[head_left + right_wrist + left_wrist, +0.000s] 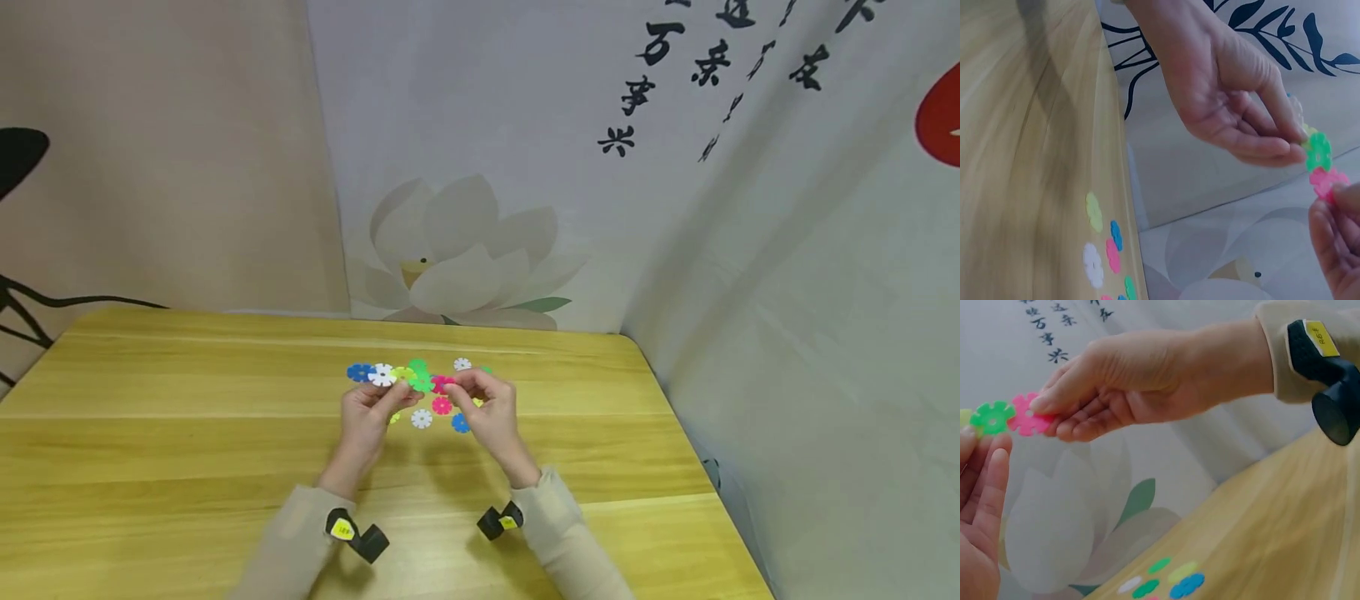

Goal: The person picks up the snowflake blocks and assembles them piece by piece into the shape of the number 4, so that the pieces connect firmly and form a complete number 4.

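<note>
A row of joined notched plastic discs is held up above the table between both hands: blue [361,372], white [382,375], yellow [403,374], green [422,382] and pink [442,384]. My left hand [369,417] pinches the row around the yellow disc, thumb on the near side. At the other end, my right hand [491,417] grips the pink disc between thumb and fingers. In the left wrist view the pink disc [1027,414] meets the green disc [992,417] edge to edge. The right wrist view shows the blue end mostly hidden behind the left hand [1235,94].
Loose discs lie on the wooden table [187,467] beneath and behind the hands, among them a pink disc [442,406], a white disc [422,418] and a blue disc [461,423]. A printed curtain [480,167] hangs along the table's back edge.
</note>
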### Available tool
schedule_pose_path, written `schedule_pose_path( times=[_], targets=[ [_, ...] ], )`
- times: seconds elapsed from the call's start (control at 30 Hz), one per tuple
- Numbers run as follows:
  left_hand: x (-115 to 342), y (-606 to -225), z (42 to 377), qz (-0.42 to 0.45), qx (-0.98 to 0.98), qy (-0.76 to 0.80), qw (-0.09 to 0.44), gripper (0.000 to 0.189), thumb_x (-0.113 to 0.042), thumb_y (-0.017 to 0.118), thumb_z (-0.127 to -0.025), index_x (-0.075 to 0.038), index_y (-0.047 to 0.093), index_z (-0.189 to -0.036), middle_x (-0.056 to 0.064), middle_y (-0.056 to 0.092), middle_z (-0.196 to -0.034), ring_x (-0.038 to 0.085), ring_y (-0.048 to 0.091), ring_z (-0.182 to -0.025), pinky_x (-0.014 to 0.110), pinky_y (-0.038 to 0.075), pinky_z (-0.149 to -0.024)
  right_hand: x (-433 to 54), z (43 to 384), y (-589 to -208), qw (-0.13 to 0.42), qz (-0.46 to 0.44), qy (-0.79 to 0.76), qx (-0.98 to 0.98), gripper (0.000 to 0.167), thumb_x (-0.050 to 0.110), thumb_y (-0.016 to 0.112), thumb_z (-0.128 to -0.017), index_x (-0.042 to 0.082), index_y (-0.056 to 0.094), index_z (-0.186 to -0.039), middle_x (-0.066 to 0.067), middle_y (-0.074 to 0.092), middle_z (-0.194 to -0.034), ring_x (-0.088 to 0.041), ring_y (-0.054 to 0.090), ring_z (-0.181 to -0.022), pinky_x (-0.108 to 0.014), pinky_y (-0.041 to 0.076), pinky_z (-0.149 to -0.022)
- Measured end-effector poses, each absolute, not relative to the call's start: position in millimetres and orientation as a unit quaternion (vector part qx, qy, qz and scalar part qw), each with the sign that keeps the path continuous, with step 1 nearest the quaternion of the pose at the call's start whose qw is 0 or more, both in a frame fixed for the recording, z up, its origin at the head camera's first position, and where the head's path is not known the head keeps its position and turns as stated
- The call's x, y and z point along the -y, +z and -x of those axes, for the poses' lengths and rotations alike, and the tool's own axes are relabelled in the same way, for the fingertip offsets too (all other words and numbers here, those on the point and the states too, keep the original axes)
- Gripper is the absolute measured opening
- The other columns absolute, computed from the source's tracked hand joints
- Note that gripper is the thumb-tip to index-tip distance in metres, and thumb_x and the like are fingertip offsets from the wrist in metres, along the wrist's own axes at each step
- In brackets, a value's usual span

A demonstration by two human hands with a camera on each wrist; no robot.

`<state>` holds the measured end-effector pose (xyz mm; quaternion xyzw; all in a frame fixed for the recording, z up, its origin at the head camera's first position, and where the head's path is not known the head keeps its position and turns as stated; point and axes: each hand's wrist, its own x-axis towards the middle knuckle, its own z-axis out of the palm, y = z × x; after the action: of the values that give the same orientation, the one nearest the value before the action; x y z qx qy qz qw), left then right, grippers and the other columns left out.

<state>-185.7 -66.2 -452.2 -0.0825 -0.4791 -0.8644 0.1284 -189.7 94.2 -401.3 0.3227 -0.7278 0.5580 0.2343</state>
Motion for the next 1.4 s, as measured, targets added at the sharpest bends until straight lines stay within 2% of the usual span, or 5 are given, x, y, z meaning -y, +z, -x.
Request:
schedule_pose_path(
  times=[0.5, 0.63, 0.87, 1.17, 1.4],
  targets=[
    [59.5, -444.6, 181.8, 0.080, 0.487, -0.852, 0.174, 0.033, 0.014, 0.055, -0.086, -0.012, 0.070, -0.073, 0.001, 0.069, -0.065, 0.010, 0.067, -0.059, 0.023, 0.058, -0.061, -91.6, 183.9, -392.8, 0.267, -0.353, 0.541, 0.715, 0.012, -0.023, 0.064, -0.073, -0.012, 0.061, -0.075, -0.020, 0.061, -0.061, -0.027, 0.056, -0.048, -0.023, 0.052, -0.045],
    [59.0, -442.3, 182.8, 0.073, 0.499, -0.844, 0.184, 0.025, 0.010, 0.058, -0.087, -0.010, 0.069, -0.076, 0.001, 0.069, -0.068, 0.011, 0.068, -0.061, 0.025, 0.058, -0.063, -90.6, 185.5, -395.6, 0.218, -0.303, 0.590, 0.716, 0.004, -0.019, 0.062, -0.078, -0.016, 0.060, -0.079, -0.025, 0.061, -0.065, -0.032, 0.057, -0.051, -0.031, 0.055, -0.047],
    [61.3, -442.1, 186.0, 0.033, 0.479, -0.859, 0.176, 0.020, 0.009, 0.060, -0.086, -0.004, 0.070, -0.075, 0.005, 0.070, -0.070, 0.015, 0.069, -0.064, 0.027, 0.059, -0.065, -100.4, 206.9, -423.2, 0.114, -0.209, 0.683, 0.691, 0.011, -0.010, 0.059, -0.086, -0.019, 0.058, -0.092, -0.037, 0.059, -0.079, -0.008, 0.061, -0.063, -0.031, 0.058, -0.059],
    [66.2, -444.5, 189.9, 0.019, 0.429, -0.887, 0.168, 0.026, 0.012, 0.060, -0.084, -0.008, 0.072, -0.074, 0.006, 0.070, -0.069, 0.015, 0.068, -0.061, 0.028, 0.059, -0.064, -119.5, 224.6, -462.4, 0.039, -0.134, 0.549, 0.824, 0.014, 0.005, 0.067, -0.086, -0.005, 0.068, -0.096, -0.013, 0.068, -0.091, -0.024, 0.062, -0.082, -0.028, 0.057, -0.066],
    [66.9, -444.8, 189.4, 0.011, 0.418, -0.894, 0.162, 0.023, 0.011, 0.060, -0.084, -0.007, 0.072, -0.075, 0.007, 0.070, -0.071, 0.016, 0.068, -0.061, 0.027, 0.059, -0.062, -126.9, 228.4, -482.4, -0.042, -0.121, 0.474, 0.871, 0.022, 0.003, 0.069, -0.082, -0.006, 0.065, -0.102, -0.017, 0.065, -0.098, -0.025, 0.060, -0.089, -0.030, 0.054, -0.076]
  ],
)
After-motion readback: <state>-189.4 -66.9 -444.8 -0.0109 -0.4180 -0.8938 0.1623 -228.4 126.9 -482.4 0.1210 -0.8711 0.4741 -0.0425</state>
